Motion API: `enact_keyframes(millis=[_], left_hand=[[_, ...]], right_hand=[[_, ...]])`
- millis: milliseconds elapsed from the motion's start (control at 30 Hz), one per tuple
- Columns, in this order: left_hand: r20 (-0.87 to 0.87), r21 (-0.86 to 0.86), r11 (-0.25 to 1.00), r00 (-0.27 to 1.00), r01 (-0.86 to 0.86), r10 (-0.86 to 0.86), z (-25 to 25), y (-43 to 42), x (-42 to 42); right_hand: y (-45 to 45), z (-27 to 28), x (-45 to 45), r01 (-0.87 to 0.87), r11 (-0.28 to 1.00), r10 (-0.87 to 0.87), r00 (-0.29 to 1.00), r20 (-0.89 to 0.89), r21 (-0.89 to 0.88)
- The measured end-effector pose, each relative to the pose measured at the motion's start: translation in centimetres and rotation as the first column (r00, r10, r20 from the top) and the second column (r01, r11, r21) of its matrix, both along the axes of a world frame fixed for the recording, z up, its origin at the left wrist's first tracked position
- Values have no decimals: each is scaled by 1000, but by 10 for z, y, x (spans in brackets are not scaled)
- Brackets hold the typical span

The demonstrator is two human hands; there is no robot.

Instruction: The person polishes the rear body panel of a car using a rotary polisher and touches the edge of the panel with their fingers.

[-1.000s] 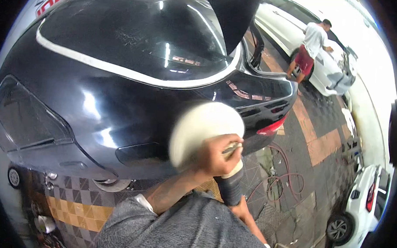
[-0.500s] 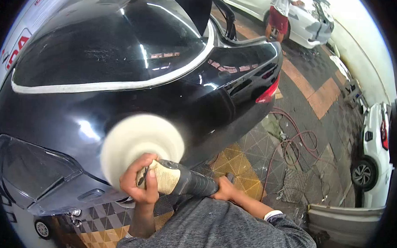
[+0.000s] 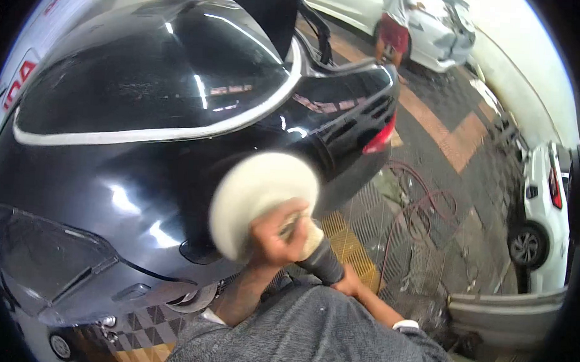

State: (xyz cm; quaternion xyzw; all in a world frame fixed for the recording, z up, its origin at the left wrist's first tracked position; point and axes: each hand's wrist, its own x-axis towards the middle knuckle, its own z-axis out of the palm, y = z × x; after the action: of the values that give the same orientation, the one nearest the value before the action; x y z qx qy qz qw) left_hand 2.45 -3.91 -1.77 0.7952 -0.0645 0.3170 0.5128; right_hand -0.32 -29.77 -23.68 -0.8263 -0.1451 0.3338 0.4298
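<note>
A polisher (image 3: 323,264) with a round cream pad (image 3: 258,180) is in both my hands. The pad is smeared by motion and lies against the glossy black rear side panel of a car (image 3: 169,177). At the pad end, my left hand (image 3: 278,235) is closed around the front of the tool, its fingers somewhat blurred. Farther back, my right hand (image 3: 348,282) grips the dark rear of the body; some of its fingers are hidden. Above the pad, a whitish strip (image 3: 144,135) borders the car's dark window. The red tail light (image 3: 381,134) lies beyond the pad.
A coiled red hose (image 3: 423,201) lies on the patterned floor to the right. Behind it stands a white car (image 3: 541,218). A person in red shorts (image 3: 395,31) is beside another white car (image 3: 334,2) at the back. An open fuel-flap recess (image 3: 195,251) sits left of the pad.
The polisher and both hands have moved right along the panel, the pad also slightly upward. The recess left of the pad is now uncovered. The view has shifted a little.
</note>
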Motion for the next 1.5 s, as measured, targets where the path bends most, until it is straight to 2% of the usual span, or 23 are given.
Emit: enact_keyframes(millis=[100,133,200,300,333,367,467,533,600,633,733,800,833,900,933,1000,1033,1067,1133,1167,1267,1333,1500], left_hand=[[-36,-30,995,995,97,-98,6,-27,39],[-24,-43,989,990,139,-140,3,-35,53],[-32,-16,980,980,196,-197,-1,-48,74],[35,54,957,958,284,-286,-5,-51,82],[22,70,964,965,257,-259,-3,-46,76],[28,76,964,966,254,-257,2,-42,71],[19,83,974,977,211,-213,8,-31,52],[26,5,998,998,57,-57,8,-20,37],[77,-1,998,995,-67,67,8,-5,20],[80,-15,995,992,-97,98,14,4,7],[97,-96,976,974,-197,206,18,35,-23],[149,-113,955,946,-274,289,18,64,-38],[158,-179,941,936,-287,316,31,69,-41],[209,-224,924,911,-309,355,50,84,-54],[172,-248,905,903,-347,393,60,88,-60],[167,-284,880,884,-380,436,73,85,-61],[167,-282,882,886,-378,433,72,84,-59],[155,-278,900,909,-335,386,69,82,-55],[122,-286,928,952,-238,282,67,75,-44],[103,-301,931,964,-206,247,66,68,-36],[42,-223,956,978,-189,203,60,55,-9],[45,-179,973,987,-143,153,58,46,13],[57,-255,966,996,-50,67,56,23,45]], right_hand=[[-11,0,6,177,962,-168,984,-60,208],[-17,-8,9,137,968,-131,990,-46,209],[-26,-22,8,242,949,-226,969,-98,205],[-36,-17,18,180,964,-168,983,-77,194],[-33,-13,19,174,966,-165,984,-60,194],[-29,-11,18,283,925,-288,957,-17,256],[-17,33,24,215,950,-208,977,-51,228],[-12,33,34,182,939,-189,982,-3,292],[-17,-3,46,26,997,-39,984,171,76],[-12,6,48,32,996,-46,984,172,81],[18,74,58,-148,989,143,976,162,22],[36,108,65,-365,929,334,897,289,59],[44,127,69,-362,930,331,899,287,61],[54,156,79,-545,815,517,837,180,198],[56,150,85,-543,815,515,838,179,200],[63,136,93,-663,632,662,731,165,401],[62,137,90,-670,641,667,727,159,375],[61,140,83,-669,642,665,729,161,375],[56,141,66,-521,819,518,852,82,241],[49,136,60,-469,863,452,883,127,188],[24,150,63,-354,930,354,935,24,98],[5,148,65,-283,951,278,959,56,121],[-21,145,71,-206,977,202,977,66,60]])
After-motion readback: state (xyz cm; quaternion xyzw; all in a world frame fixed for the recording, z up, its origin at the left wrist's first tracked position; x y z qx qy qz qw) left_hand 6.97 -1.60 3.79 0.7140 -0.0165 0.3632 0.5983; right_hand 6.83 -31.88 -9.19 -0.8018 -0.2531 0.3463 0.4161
